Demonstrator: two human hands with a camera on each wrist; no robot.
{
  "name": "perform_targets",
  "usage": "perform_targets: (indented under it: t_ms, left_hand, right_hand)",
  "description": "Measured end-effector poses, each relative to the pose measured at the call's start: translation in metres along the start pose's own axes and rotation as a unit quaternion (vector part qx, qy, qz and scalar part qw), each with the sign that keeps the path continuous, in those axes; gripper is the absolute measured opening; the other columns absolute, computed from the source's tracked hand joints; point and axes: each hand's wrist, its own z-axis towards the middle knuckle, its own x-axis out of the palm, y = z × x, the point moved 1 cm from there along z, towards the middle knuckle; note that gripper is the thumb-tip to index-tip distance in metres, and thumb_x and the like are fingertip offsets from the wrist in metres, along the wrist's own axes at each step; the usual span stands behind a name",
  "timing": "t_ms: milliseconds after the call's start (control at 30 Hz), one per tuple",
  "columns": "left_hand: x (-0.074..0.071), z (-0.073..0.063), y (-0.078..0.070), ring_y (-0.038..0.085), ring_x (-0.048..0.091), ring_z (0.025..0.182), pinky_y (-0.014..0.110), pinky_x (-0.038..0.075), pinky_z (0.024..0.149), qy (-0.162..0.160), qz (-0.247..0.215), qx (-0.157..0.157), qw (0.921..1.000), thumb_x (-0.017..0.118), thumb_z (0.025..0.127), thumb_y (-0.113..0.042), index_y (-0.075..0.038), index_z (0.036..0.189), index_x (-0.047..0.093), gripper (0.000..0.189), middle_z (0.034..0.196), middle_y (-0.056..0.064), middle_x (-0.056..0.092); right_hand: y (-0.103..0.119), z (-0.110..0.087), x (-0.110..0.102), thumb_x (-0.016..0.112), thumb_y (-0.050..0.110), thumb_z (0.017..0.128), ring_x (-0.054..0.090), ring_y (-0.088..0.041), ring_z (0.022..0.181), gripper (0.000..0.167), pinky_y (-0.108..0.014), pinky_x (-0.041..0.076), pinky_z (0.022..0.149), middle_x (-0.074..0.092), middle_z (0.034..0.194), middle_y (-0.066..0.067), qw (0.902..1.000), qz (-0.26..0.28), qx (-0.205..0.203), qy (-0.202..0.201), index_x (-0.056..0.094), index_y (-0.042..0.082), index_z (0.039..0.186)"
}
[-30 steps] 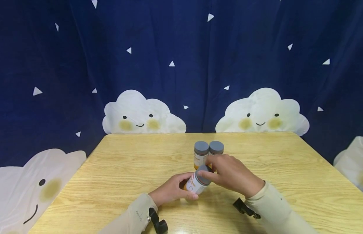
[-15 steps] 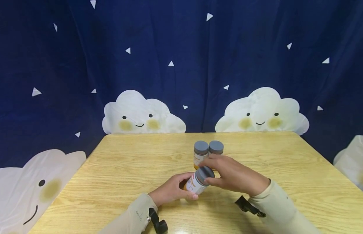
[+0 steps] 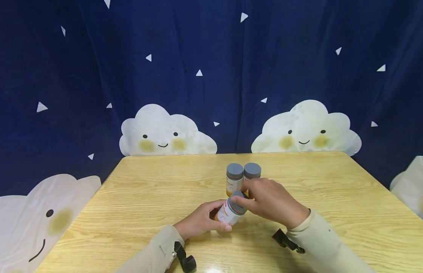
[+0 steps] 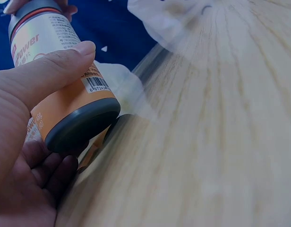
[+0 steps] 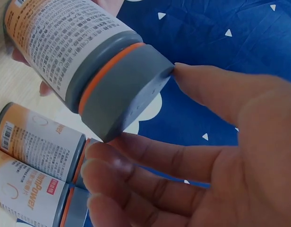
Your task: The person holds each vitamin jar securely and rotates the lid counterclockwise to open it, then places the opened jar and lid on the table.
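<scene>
Grey lid [image 5: 129, 92], likely plastic, on a white-and-orange bottle [image 3: 227, 216] held tilted at the table's [image 3: 146, 182] middle, nearer the wearer than two upright matching bottles [image 3: 234, 185]. Left hand [image 3: 201, 222] grips the body, thumb across the label; right hand [image 3: 273, 201] pinches the lid rim between thumb and fingers. Whether the base [image 4: 84, 125] touches wood, can't tell. Judged stiff, light, not very fragile; smooth label perhaps slippery. Best hold: body low round the label, lid by opposite edges.
</scene>
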Motion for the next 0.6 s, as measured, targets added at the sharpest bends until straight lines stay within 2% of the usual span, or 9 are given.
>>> perform_targets:
  t_ms: [100,233,367,467,600]
  left_hand:
    - [0.0,-0.0001,-0.0002,0.017,0.059,0.105,0.032,0.049,0.089,0.001,0.001,0.003,1.0,0.075,0.086,-0.025,-0.028,0.135,0.052,0.055,0.12,-0.001,0.061]
    - [0.0,0.0,0.0001,0.017,0.06,0.104,0.032,0.05,0.088,0.001,0.006,0.009,0.9999,0.075,0.086,-0.024,-0.029,0.136,0.052,0.056,0.12,-0.001,0.061]
    - [-0.0002,0.0007,0.0005,0.017,0.06,0.102,0.031,0.05,0.087,-0.001,0.015,0.009,0.9998,0.075,0.085,-0.027,-0.03,0.135,0.052,0.056,0.119,-0.002,0.062]
    - [-0.0005,0.0004,0.0005,0.017,0.06,0.103,0.031,0.05,0.087,0.001,0.014,0.004,0.9999,0.075,0.085,-0.028,-0.03,0.136,0.052,0.056,0.119,-0.002,0.062]
    - [-0.0012,-0.0008,-0.0005,0.017,0.06,0.103,0.032,0.05,0.087,0.005,0.011,0.001,0.9999,0.075,0.085,-0.029,-0.03,0.136,0.051,0.056,0.119,-0.001,0.062]
  right_hand:
    - [0.0005,0.0003,0.0003,0.069,0.043,0.086,0.044,-0.003,0.05,0.026,-0.024,0.038,0.046,0.052,0.061,0.013,1.0,0.003,-0.002,0.008,0.058,0.023,0.073]
    - [-0.0008,-0.0007,-0.0009,0.068,0.041,0.088,0.043,-0.003,0.053,0.024,-0.024,0.037,0.049,0.051,0.065,0.011,0.9993,0.009,-0.033,0.017,0.059,0.021,0.078]
    - [-0.0017,-0.0025,-0.0044,0.07,0.035,0.088,0.049,-0.005,0.066,0.019,-0.024,0.042,0.058,0.057,0.081,0.008,0.9971,0.012,-0.065,0.037,0.064,0.016,0.091]
    - [-0.0006,-0.0035,-0.007,0.072,0.029,0.087,0.052,-0.006,0.075,0.022,-0.026,0.045,0.064,0.06,0.093,0.006,0.9955,0.007,-0.08,0.051,0.066,0.014,0.103]
    - [0.0009,-0.0043,-0.009,0.072,0.024,0.085,0.051,-0.007,0.076,0.027,-0.027,0.045,0.065,0.059,0.098,0.003,0.9944,0.002,-0.088,0.057,0.066,0.014,0.11]
